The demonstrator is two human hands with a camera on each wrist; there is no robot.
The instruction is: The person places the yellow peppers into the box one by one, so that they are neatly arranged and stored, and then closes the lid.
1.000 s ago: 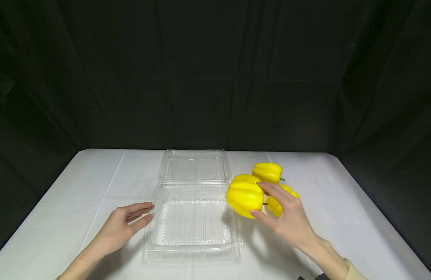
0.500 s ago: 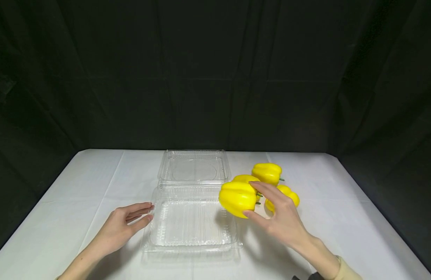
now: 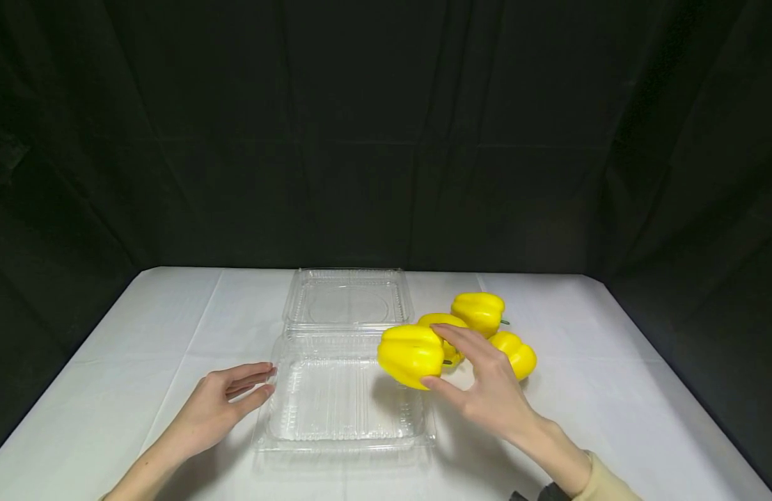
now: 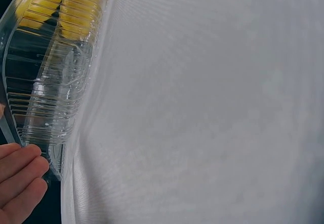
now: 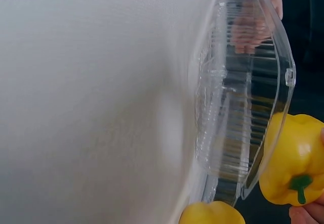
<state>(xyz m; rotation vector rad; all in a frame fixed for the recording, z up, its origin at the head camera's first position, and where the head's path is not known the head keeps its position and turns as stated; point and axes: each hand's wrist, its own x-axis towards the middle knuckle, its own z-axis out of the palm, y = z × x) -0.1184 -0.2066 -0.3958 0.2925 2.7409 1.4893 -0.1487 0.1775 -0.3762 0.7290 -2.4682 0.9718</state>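
Observation:
My right hand (image 3: 486,383) holds a yellow bell pepper (image 3: 409,356) between thumb and fingers, above the right side of a clear plastic clamshell container (image 3: 348,440). In the right wrist view the held pepper (image 5: 296,158) shows its green stem, beside the container's rim (image 5: 281,82). The container lies unfolded, its lid (image 3: 348,299) to the back. At its left edge rests my left hand (image 3: 219,403), fingers fairly straight; in the left wrist view its fingers (image 4: 23,176) lie along the container's outer wall (image 4: 55,97).
Right of the container lie three more yellow bell peppers: one (image 3: 440,320) partly behind the held pepper, another (image 3: 477,311) farther back, the third (image 3: 517,356) partly behind the right hand. A white cloth (image 3: 611,390) covers the table; black drapes (image 3: 386,139) hang around it.
My right hand has carried the bell pepper leftward, from beside the container to over its right edge, uncovering more of the peppers behind. My left hand has stayed still.

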